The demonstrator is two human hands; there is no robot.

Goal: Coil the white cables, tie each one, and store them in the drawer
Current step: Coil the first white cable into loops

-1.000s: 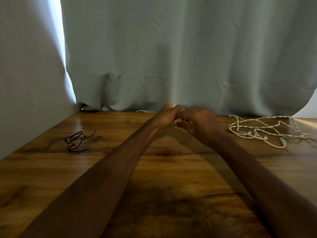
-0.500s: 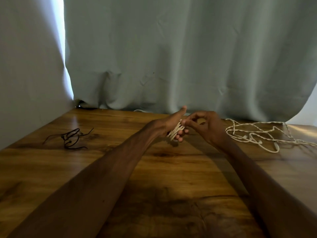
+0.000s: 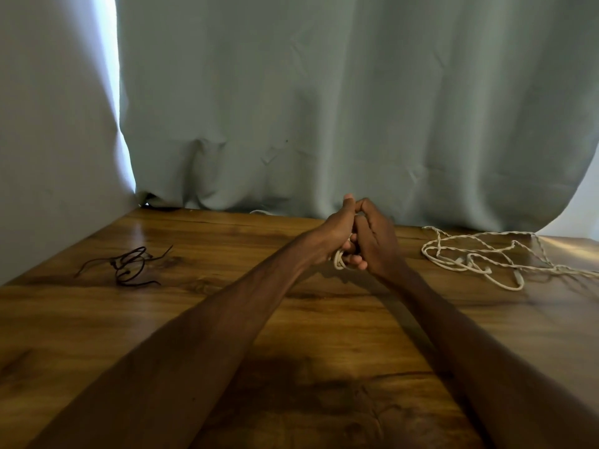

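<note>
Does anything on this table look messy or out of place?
Yes. A white cable sprawls in loose tangled loops at the right, not yet coiled. A thin dark cord lies bunched at the left. Both hands hold a small white coil between them.

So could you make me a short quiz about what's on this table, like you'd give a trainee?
1. True or false: the loose white cable on the wooden table is already coiled.
2. What do the left hand and right hand hold between them?
A. a small white coil
B. the dark ties
C. nothing
3. On which side of the hands do the dark ties lie?

Key:
1. False, it lies sprawled in loops.
2. A
3. The left.
</note>
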